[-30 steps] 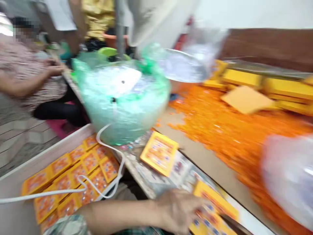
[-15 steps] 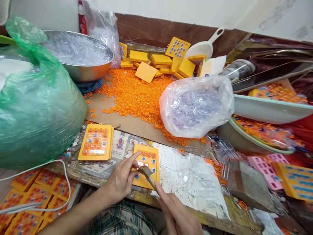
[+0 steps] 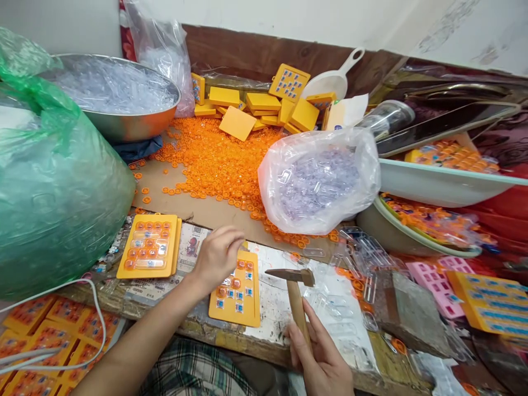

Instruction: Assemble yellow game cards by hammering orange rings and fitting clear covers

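- Head view: the right hand (image 3: pixel 319 357) is closed around the wooden handle of a small hammer (image 3: pixel 297 300). Its metal head hangs clear of the bench (image 3: pixel 231 335), over the white sheet just right of the yellow keypad panel (image 3: pixel 236 294).
- Head view: half a second ago the hammer head lay on that panel beside the left fingers. Now it is drawn off to the right, so only the left hand (image 3: pixel 218 256) touches the panel.
- Head view: the left hand has moved up to the panel's top edge, fingers bunched downward. I cannot tell whether they pinch a small piece.
- Head view: the panel lies flat near the bench's front edge, with some orange and blue keys seated and other slots bare. By the look of it, the hammer stands aside while the fingers work at the top row.
- Head view: a second keypad panel (image 3: pixel 149 246) lies just left, apart from the hand.
- Head view: loose orange buttons (image 3: pixel 214 165) spread behind, between a metal bowl (image 3: pixel 136 124) and a clear bag (image 3: pixel 317 181).
- Head view: a green bag (image 3: pixel 53 187) fills the left.
- Head view: a second ago the camera faced left and blurred; it now looks straight at the work.
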`<state>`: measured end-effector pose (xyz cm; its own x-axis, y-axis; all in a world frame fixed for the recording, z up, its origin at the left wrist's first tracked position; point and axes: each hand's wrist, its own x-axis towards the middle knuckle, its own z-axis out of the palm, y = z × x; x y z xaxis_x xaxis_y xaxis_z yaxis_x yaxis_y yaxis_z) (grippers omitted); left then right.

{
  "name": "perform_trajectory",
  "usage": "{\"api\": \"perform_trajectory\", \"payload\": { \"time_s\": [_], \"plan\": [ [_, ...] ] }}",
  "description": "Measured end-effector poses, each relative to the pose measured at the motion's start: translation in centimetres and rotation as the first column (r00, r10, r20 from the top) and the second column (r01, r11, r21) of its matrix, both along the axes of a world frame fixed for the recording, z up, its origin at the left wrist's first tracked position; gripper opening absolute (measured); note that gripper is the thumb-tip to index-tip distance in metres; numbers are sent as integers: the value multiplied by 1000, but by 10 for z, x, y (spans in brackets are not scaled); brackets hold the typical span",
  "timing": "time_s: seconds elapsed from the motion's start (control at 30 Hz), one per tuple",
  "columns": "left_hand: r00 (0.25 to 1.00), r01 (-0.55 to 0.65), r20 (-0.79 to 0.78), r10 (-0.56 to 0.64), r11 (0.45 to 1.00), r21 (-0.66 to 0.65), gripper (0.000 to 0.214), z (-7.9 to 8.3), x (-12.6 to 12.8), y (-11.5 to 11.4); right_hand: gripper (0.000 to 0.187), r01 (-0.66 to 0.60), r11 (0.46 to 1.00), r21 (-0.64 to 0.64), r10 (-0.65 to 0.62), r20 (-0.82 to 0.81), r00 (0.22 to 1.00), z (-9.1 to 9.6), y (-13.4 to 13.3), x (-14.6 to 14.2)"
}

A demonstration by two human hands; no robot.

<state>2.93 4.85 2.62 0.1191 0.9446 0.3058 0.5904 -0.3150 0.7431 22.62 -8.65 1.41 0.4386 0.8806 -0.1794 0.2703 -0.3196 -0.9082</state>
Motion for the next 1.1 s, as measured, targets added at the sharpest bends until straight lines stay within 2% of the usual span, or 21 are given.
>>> {"api": "perform_trajectory", "payload": {
  "time_s": [0.07,0.13,0.23,0.3,0.43,0.53,0.67,0.77,0.87,1.1],
  "plan": [
    [999,12,-51,-13,1000,-10,23,1,24,41,63,77,996,-40,-81,-103,991,0,3,-2],
    [995,39,-92,-41,999,-30,22,-2,43,72,67,118,993,-23,-120,-152,981,0,4,-5],
    [987,71,-143,-79,996,-58,21,-8,57,92,67,154,988,-5,-153,-163,975,2,4,-10],
    [983,72,-164,-81,996,-59,24,-9,52,90,68,166,986,-7,-165,-175,971,3,4,-11],
    [974,68,-214,-75,997,-39,34,-6,26,71,70,181,983,-13,-180,-193,965,4,4,-10],
    [956,84,-278,-97,995,-56,30,-9,9,61,72,144,989,-19,-145,-205,968,5,5,-9],
    [939,88,-324,-118,991,-105,24,-16,2,60,71,130,991,31,-119,-237,964,0,5,-8],
    [936,97,-328,-130,989,-113,25,-16,3,58,67,112,992,51,-101,-182,978,-5,3,-5],
    [934,127,-321,-156,986,-110,28,-17,3,52,62,34,999,39,-32,-70,997,-8,0,-3],
    [946,167,-263,-187,981,-98,27,-14,-1,42,50,-72,993,90,66,67,996,2,-8,-13]
  ]
}}
